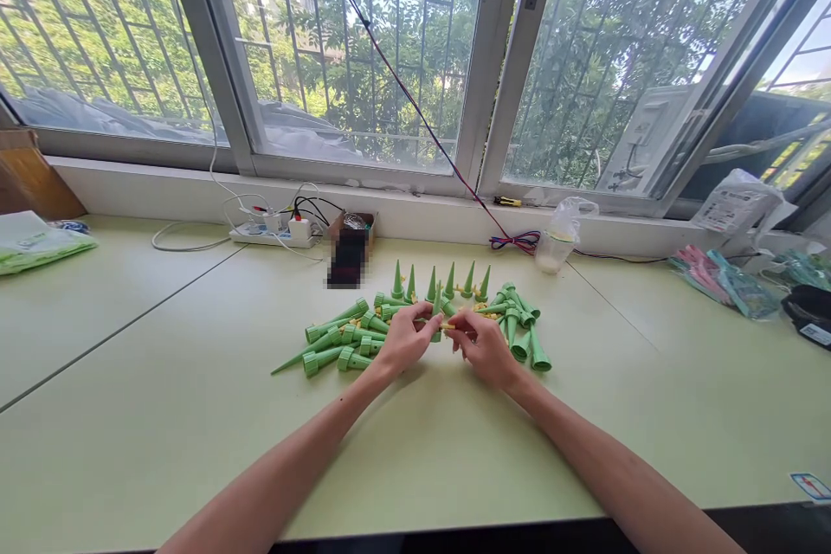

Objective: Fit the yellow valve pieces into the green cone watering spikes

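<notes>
Both my hands meet at the middle of the pale green table. My left hand is closed on a green plastic cone spike that stands up between the fingers. My right hand pinches a small yellow piece right beside that spike. A pile of green cone spikes lies on its side to the left of my hands. Another heap of spikes lies to the right. Behind my hands several spikes stand upright in a row, with small yellow parts scattered near them.
A white power strip with cables and a small open box sit by the window sill. A clear plastic bag lies at the back right. Packets clutter the right end; a green packet lies at the far left.
</notes>
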Demonstrator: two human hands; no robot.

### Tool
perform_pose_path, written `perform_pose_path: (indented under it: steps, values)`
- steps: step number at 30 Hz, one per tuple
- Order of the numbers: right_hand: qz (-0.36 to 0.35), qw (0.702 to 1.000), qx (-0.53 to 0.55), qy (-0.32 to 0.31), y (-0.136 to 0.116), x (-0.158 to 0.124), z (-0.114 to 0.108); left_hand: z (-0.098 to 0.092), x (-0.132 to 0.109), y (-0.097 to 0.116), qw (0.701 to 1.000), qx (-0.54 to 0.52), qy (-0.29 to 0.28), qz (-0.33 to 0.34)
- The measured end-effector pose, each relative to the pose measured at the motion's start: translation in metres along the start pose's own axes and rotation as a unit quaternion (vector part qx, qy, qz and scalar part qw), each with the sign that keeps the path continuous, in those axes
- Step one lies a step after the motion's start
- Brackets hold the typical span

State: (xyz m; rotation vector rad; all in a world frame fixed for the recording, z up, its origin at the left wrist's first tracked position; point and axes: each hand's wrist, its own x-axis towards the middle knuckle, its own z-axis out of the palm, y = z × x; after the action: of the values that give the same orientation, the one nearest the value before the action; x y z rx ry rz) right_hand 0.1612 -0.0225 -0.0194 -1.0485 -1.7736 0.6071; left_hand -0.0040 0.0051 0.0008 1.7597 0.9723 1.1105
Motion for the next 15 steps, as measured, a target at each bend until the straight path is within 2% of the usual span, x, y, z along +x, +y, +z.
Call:
perform_pose_path:
  steps: [15]
  values:
    - [0.019,1.0,0.009,-0.017,-0.0014,-0.0003,-0.0017,-0.0001,0.0,-0.0033,0.999,0.031,-0.003,0.024]
